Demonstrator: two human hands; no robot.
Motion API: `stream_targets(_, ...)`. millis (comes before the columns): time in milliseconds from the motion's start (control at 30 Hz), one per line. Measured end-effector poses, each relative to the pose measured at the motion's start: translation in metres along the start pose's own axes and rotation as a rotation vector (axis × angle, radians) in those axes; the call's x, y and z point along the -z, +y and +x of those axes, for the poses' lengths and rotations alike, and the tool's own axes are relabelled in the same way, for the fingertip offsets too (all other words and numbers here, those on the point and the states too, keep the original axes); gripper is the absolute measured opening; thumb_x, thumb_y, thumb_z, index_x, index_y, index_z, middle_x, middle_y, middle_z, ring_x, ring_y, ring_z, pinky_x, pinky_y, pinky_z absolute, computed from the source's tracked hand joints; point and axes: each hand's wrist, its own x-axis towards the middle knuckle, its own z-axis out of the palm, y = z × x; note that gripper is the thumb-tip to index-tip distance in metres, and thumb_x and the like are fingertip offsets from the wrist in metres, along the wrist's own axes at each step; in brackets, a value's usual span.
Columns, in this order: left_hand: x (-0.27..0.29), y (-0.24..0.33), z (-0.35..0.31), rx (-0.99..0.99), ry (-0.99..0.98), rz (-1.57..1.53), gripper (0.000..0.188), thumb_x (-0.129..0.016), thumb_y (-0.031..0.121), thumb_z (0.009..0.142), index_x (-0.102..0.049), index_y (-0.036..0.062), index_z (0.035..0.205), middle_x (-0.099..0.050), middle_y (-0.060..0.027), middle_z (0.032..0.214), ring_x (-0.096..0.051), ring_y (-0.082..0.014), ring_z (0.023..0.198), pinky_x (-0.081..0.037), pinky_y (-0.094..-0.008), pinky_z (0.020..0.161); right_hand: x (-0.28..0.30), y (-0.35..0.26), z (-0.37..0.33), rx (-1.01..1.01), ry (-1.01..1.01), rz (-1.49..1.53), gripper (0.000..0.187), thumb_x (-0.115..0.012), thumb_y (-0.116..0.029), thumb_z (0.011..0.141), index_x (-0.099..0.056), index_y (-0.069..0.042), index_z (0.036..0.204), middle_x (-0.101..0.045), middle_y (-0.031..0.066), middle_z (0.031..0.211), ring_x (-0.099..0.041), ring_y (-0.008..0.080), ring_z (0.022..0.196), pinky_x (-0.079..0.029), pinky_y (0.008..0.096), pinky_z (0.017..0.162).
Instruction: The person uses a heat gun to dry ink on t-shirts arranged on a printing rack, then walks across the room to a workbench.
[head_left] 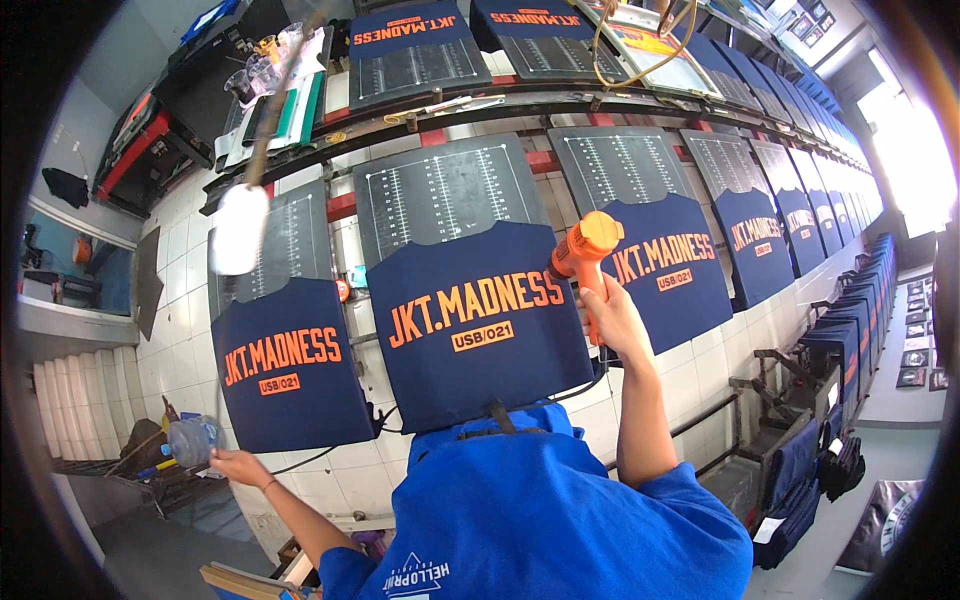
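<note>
Long rows of slanted print platens [440, 190] fill this tiled workshop, each one dressed with a navy shirt. Right hand [610, 318] is wrapped tight round the grip of an orange heat gun [585, 250], nozzle aimed at the fresh orange print on the middle navy shirt [480, 325]. I'd guess it's a rigid, fairly light plastic tool with a hot nozzle, so the handle's the only place to hold it. Elbow's bent, forearm raised. Left hand [232, 465], arm stretched out low, grips a clear plastic bottle [192, 440].
</note>
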Motion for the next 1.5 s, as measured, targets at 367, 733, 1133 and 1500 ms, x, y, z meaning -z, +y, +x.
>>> stream_targets(367, -0.03, 0.077, -0.113, 0.381, -0.18, 0.005, 0.034, -0.043, 0.018, 0.103, -0.053, -0.012, 0.114, -0.053, -0.0303, 0.118, -0.054, -0.0447, 0.113, -0.045, -0.0508, 0.094, 0.007, 0.0, -0.016, -0.049, -0.049, -0.029, 0.033, -0.054, -0.019, 0.097, -0.052, 0.001, 0.124, -0.061, 0.0061, 0.086, -0.06, 0.0119, 0.062, -0.053, 0.0278, 0.054)
stream_targets(733, -0.052, 0.061, -0.13, 0.887, -0.195, -0.053, 0.046, -0.04, 0.026, 0.102, -0.042, -0.0161, 0.121, -0.049, -0.0408, 0.124, -0.058, -0.0514, 0.113, -0.05, -0.056, 0.095, 0.013, 0.003, -0.034, -0.072, 0.013, -0.019, 0.036, -0.054, -0.017, 0.097, -0.051, 0.0, 0.128, -0.061, 0.0051, 0.084, -0.059, 0.0104, 0.062, -0.053, 0.0274, 0.053)
stream_targets(1133, -0.044, 0.078, -0.127, 0.909, -0.215, 0.072, 0.053, -0.035, 0.034, 0.105, -0.043, -0.0165, 0.119, -0.055, -0.0397, 0.115, -0.063, -0.0505, 0.103, -0.055, -0.058, 0.087, 0.014, 0.008, -0.026, -0.046, 0.01, -0.024, 0.031, -0.053, -0.018, 0.096, -0.054, 0.0, 0.122, -0.062, 0.0056, 0.085, -0.06, 0.0111, 0.063, -0.052, 0.0269, 0.053)
stream_targets(1500, -0.045, 0.085, -0.127, 0.93, -0.176, 0.104, 0.057, -0.039, 0.038, 0.103, -0.044, -0.0155, 0.121, -0.054, -0.0389, 0.119, -0.062, -0.0513, 0.107, -0.053, -0.057, 0.091, 0.029, 0.01, -0.042, -0.127, -0.043, -0.087, 0.038, -0.053, -0.019, 0.098, -0.051, -0.003, 0.132, -0.064, 0.005, 0.091, -0.057, 0.0085, 0.063, -0.051, 0.0253, 0.057)
